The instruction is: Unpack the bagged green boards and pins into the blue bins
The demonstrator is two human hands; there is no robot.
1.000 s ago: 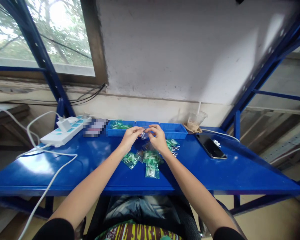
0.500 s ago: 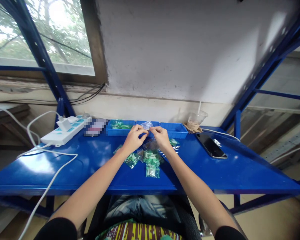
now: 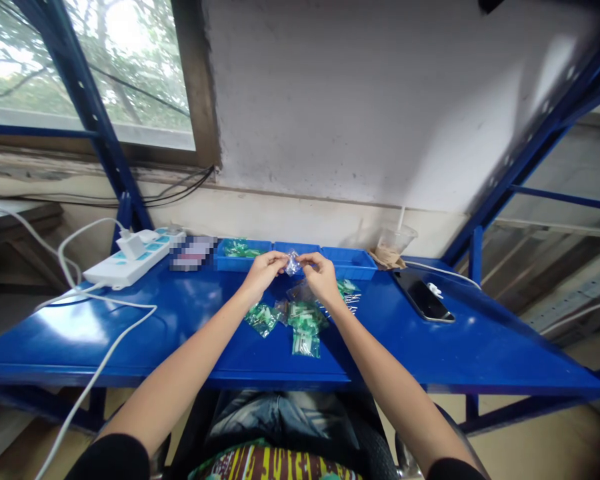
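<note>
A small clear plastic bag (image 3: 293, 264) is stretched between my two hands, just in front of the middle blue bin. My left hand (image 3: 267, 272) pinches its left side, and my right hand (image 3: 321, 275) pinches its right side. What the bag contains, if anything, is too small to make out. Below my hands lies a pile of green-and-clear packets (image 3: 304, 319) with white pieces inside. Another such packet (image 3: 263, 319) rests to the left of the pile. Thin metal-looking sticks (image 3: 353, 303) lie partly behind my right wrist.
Blue bins (image 3: 347, 267) stand in a row along the wall, with green packets (image 3: 240, 248) in the left one. A white power strip (image 3: 125, 267) with cables is at left. A phone (image 3: 425, 297) and a plastic cup (image 3: 394, 240) are at right.
My left hand has closed onto the bag's left side, where its fingers were apart from it before. The bag has come slightly lower, between both hands.
</note>
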